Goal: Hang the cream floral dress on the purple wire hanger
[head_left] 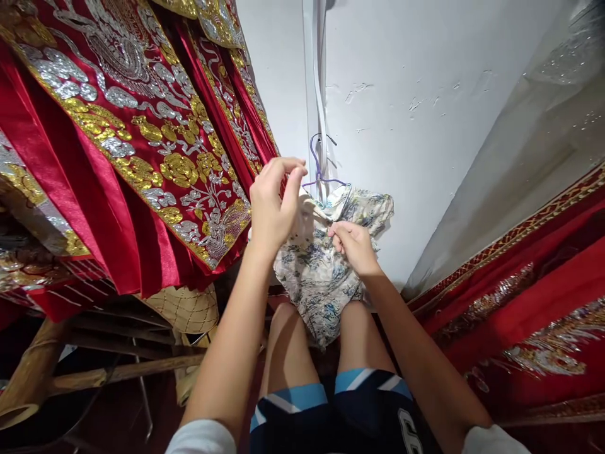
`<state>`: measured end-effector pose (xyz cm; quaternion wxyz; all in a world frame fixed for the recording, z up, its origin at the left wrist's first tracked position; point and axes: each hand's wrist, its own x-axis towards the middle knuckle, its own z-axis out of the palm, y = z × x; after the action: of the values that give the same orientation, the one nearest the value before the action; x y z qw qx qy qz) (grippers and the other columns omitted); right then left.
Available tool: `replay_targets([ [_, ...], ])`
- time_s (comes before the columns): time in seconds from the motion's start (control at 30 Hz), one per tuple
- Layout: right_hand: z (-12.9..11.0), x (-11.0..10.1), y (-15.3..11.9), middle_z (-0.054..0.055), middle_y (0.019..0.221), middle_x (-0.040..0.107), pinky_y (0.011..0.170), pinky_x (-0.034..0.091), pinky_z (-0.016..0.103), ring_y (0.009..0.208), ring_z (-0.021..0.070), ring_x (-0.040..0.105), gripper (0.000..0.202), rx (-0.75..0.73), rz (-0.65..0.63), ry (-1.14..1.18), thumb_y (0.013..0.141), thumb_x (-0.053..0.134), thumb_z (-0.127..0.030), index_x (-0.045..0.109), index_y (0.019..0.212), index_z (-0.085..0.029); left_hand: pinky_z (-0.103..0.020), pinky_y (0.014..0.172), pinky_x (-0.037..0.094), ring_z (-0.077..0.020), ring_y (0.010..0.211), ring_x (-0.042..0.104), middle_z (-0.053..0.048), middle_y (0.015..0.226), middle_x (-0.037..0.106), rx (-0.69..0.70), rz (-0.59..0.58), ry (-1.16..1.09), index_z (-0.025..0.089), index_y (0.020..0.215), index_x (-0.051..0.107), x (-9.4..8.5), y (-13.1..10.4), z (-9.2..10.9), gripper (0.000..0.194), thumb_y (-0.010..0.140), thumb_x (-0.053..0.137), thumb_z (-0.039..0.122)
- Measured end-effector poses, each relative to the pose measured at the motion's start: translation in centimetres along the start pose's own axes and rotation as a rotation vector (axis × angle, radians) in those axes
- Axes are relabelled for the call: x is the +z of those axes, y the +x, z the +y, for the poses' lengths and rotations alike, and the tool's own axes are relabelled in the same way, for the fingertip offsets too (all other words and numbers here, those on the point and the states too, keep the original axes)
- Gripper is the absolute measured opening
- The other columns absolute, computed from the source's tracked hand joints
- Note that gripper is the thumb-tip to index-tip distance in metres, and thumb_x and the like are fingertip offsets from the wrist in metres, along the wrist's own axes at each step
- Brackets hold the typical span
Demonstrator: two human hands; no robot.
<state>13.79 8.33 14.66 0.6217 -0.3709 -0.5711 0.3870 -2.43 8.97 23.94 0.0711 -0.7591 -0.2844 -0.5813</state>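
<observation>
A short-sleeved floral shirt point(314, 277), pale with blue flowers, hangs from a purple hanger point(319, 165) against the wall. Just below its collar, my right hand point(354, 244) is closed in a pinch on the front cloth. My left hand point(276, 205) is raised at the shirt's left shoulder, beside the hanger. Its thumb and forefinger come together in a pinch; anything between them is too small to make out. Part of the shirt's left side is hidden behind this hand.
Red satin drapes with gold and silver sequins point(179, 170) hang close on the left. Bamboo poles point(127, 372) stand below them. A white cable strip point(312, 75) runs down the wall point(401, 69). More red embroidered cloth point(534, 302) and clear plastic sheeting point(510, 170) are on the right.
</observation>
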Motion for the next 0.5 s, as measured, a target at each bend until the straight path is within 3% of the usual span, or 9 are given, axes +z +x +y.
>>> replay_targets([
  [0.13,-1.8,-0.4,0.1,-0.005,0.049,0.049,0.046,0.026,0.022,0.044,0.0085,0.038,0.024,-0.087,-0.046,0.034,0.089,0.053,-0.035,0.062,0.074,-0.018,-0.036,0.087,0.045,-0.0208,0.094,0.058,-0.006,0.099,0.071,0.046,-0.319,0.027,0.019,0.099,0.068,0.2,-0.7,-1.2,0.018,0.095,0.056,0.032],
  [0.23,-2.6,-0.2,1.1,-0.005,0.048,0.047,0.046,0.025,0.022,0.044,0.0088,0.038,0.024,-0.121,-0.018,-0.019,0.088,0.054,-0.034,0.061,0.072,-0.018,-0.038,0.087,0.044,-0.0218,0.092,0.056,-0.006,0.09,0.071,0.074,-0.342,0.054,0.018,0.088,0.067,1.7,-1.5,-1.0,0.02,0.096,0.053,0.03],
  [0.3,-1.8,0.0,1.6,-0.005,0.048,0.046,0.045,0.024,0.023,0.044,0.009,0.037,0.024,-0.113,0.004,-0.091,0.087,0.054,-0.032,0.061,0.07,-0.018,-0.037,0.088,0.045,-0.0202,0.091,0.057,-0.005,0.089,0.07,0.07,-0.218,0.026,0.019,0.086,0.066,2.4,-1.7,-0.8,0.02,0.097,0.052,0.029],
  [0.37,-0.2,0.0,1.8,-0.005,0.047,0.046,0.045,0.023,0.023,0.043,0.009,0.036,0.022,-0.065,0.002,-0.167,0.083,0.053,-0.029,0.062,0.067,-0.018,-0.035,0.09,0.046,-0.0183,0.092,0.059,-0.005,0.092,0.07,0.003,-0.015,-0.013,0.019,0.087,0.065,2.1,-1.8,-1.5,0.019,0.097,0.053,0.03],
  [0.5,2.6,-0.7,0.1,-0.005,0.043,0.046,0.046,0.027,0.023,0.042,0.0092,0.039,0.023,0.106,-0.061,-0.175,0.076,0.052,-0.026,0.059,0.056,-0.018,-0.03,0.077,0.051,-0.0147,0.085,0.059,-0.006,0.095,0.066,-0.337,0.41,-0.14,0.016,0.095,0.06,-0.3,-3.6,-7.0,0.028,0.099,0.048,0.041],
])
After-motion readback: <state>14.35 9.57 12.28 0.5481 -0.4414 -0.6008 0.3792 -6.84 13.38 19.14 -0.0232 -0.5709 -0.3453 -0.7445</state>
